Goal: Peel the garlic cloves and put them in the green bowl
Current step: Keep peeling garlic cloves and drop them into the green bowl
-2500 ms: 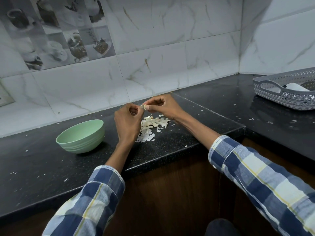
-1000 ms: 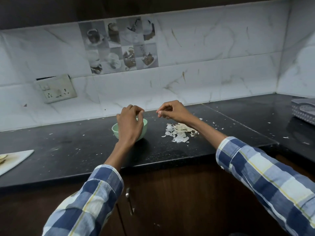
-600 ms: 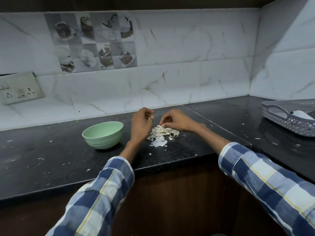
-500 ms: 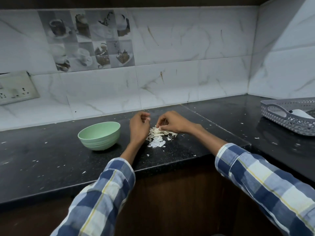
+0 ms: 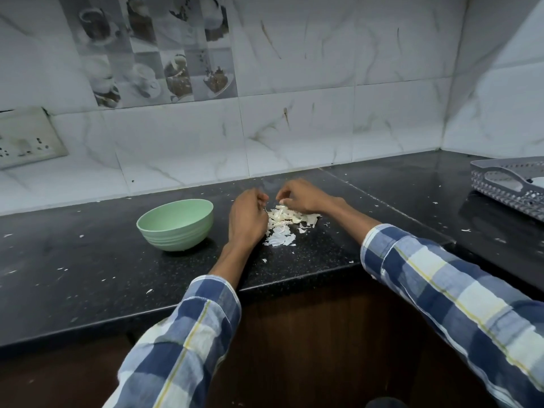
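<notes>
- A pale green bowl [image 5: 176,223] sits upright on the black counter [image 5: 88,275], its inside hidden.
- A heap of white garlic skins [image 5: 284,223] lies just right of it.

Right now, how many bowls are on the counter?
1. The green bowl stands on the counter, left of the left hand. None other shows.

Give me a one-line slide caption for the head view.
Both hands, left hand and right hand, work over the garlic skins beside the green bowl.
</notes>
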`<control>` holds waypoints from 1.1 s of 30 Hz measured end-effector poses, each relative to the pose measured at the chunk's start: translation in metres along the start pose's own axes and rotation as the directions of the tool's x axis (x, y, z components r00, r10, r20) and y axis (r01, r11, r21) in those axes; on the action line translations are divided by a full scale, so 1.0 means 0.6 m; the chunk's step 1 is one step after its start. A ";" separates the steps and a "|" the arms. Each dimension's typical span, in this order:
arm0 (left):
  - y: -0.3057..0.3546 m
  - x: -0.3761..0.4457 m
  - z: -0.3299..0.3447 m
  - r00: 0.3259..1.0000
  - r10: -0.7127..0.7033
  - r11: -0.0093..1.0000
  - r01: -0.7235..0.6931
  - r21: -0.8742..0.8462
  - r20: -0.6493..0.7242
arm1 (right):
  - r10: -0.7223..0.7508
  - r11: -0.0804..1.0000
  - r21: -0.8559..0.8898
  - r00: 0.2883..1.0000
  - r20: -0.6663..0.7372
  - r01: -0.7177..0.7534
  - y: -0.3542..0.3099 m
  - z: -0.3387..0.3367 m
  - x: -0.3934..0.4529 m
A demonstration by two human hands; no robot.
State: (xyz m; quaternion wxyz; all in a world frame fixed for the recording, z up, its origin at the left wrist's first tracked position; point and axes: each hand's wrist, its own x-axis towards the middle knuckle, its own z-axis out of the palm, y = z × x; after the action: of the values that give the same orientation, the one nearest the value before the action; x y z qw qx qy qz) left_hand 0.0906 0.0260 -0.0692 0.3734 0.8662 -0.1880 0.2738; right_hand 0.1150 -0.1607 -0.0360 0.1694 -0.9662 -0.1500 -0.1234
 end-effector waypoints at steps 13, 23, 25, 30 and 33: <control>0.004 0.003 0.002 0.998 0.059 0.998 -0.059 0.001 -0.019 | -0.059 0.980 0.185 0.994 -0.092 0.075 0.003 -0.046 -0.021; 0.025 -0.012 0.004 0.979 0.188 0.981 -0.191 0.038 0.074 | 0.058 0.996 0.067 0.995 0.076 -0.063 0.052 -0.106 -0.117; 0.027 -0.013 0.004 0.979 0.188 0.981 -0.192 0.039 0.076 | 0.060 0.995 -0.086 0.993 0.105 -0.051 0.045 -0.108 -0.126; 0.029 -0.013 0.004 0.978 0.189 0.980 -0.193 0.045 0.086 | 0.024 0.978 -0.201 0.992 -0.128 -0.049 0.014 -0.171 -0.098; 0.027 -0.013 0.004 0.979 0.187 0.980 -0.192 0.053 0.086 | 0.074 0.972 -0.219 0.996 -0.048 -0.082 0.010 -0.143 -0.092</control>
State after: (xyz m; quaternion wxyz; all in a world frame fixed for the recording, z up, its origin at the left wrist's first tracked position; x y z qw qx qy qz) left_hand 0.0766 0.0146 -0.0667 0.3112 0.8655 -0.2763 0.2787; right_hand 0.0499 -0.2111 0.0247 0.0688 -0.9815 -0.0939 -0.1519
